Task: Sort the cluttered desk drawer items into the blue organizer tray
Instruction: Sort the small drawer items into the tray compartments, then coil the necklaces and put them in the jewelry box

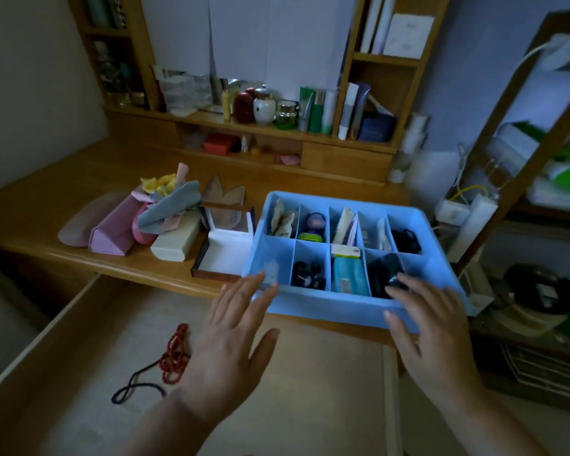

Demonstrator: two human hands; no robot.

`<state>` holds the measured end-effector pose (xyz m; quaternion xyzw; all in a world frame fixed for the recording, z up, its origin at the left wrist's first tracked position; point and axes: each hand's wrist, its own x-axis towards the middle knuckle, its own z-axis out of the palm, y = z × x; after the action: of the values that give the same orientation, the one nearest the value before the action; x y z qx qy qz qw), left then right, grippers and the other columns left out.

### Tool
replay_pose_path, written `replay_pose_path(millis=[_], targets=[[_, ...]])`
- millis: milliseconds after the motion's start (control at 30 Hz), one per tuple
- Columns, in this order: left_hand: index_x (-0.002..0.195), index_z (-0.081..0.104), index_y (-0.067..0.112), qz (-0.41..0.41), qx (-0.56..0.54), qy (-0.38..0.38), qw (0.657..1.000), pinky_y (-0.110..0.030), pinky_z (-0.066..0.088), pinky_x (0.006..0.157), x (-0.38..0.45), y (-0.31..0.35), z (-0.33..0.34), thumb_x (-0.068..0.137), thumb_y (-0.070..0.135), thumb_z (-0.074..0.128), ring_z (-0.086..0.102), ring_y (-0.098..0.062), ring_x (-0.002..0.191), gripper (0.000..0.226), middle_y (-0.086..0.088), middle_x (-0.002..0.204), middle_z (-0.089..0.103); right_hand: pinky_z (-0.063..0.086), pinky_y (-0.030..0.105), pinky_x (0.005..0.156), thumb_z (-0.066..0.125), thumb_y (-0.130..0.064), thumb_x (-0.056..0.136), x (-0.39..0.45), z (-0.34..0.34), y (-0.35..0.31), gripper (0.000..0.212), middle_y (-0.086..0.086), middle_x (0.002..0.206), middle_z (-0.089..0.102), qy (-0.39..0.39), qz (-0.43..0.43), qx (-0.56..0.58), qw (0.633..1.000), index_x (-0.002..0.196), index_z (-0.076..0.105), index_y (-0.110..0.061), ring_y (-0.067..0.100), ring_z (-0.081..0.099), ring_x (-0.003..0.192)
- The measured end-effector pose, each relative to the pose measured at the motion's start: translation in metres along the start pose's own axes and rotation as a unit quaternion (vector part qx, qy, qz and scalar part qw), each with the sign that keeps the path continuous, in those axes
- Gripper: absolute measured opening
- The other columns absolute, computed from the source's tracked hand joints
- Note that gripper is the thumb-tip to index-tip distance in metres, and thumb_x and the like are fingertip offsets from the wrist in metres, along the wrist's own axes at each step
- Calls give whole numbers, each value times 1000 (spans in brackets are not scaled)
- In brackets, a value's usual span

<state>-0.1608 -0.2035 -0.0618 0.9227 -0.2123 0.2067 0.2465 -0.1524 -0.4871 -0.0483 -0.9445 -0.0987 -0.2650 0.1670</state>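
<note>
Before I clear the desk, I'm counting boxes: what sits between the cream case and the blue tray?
Head view: one open white-lined box lies between cream case and blue tray.

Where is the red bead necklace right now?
The red bead necklace lies on the open wooden drawer's floor, lower left, just left of the left hand.

Right hand (431, 327) fingers hide part of dark item (384, 274) in blue tray (326, 302); forearms cut off.

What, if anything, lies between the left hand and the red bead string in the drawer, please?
Nothing visible: the left hand hovers open just right of the red bead string, with only bare drawer floor between them.
</note>
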Motion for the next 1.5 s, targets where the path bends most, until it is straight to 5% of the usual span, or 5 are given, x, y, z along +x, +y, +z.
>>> replay_pose_path(millis=[600, 933, 1133, 1300, 1500], targets=[[150, -11, 15, 0, 271, -115, 956, -37, -17, 113, 165, -35, 75, 89, 46, 22, -15, -25, 144, 76, -13, 157, -13, -19, 38, 114, -4, -79, 77, 92, 52, 64, 79, -5, 160, 1, -137, 53, -121, 982, 145, -10, -40, 12, -9, 145], [147, -16, 10, -30, 291, -176, 940, -40, -8, 118, 204, -25, 77, 92, 37, 35, -12, -26, 145, 80, -15, 157, -16, -11, 40, 116, 22, -78, 81, 135, 61, 81, 82, -4, 160, 1, -171, 47, -110, 978, 150, 2, -37, 15, -2, 147], [122, 55, 18, -1, 35, -25, 999, -32, 44, 95, 97, -19, 33, 88, 27, 45, 54, -22, 108, 37, -4, 121, 55, 47, 33, 90, 64, -28, 83, 112, 63, 0, 28, -2, 106, 67, 29, -44, 108, 993, 109, 66, -19, 19, 62, 99], [127, 56, 6, -152, 115, -21, 981, -42, 38, 104, 38, -67, 1, 86, 27, 44, 49, -35, 123, 48, -16, 135, 50, 39, 24, 101, 52, -27, 93, 96, 112, -93, 36, -11, 137, 52, -188, -127, 217, 949, 129, 57, -28, 8, 50, 123], [149, 21, 26, -158, 92, -147, 972, -21, 17, 113, 27, -89, -1, 97, 38, 41, 16, -7, 142, 57, 8, 155, 20, 42, 31, 87, 50, -32, 94, 92, 128, -109, 26, -6, 124, 53, -198, -163, 99, 962, 111, 63, -17, 17, 54, 106]])
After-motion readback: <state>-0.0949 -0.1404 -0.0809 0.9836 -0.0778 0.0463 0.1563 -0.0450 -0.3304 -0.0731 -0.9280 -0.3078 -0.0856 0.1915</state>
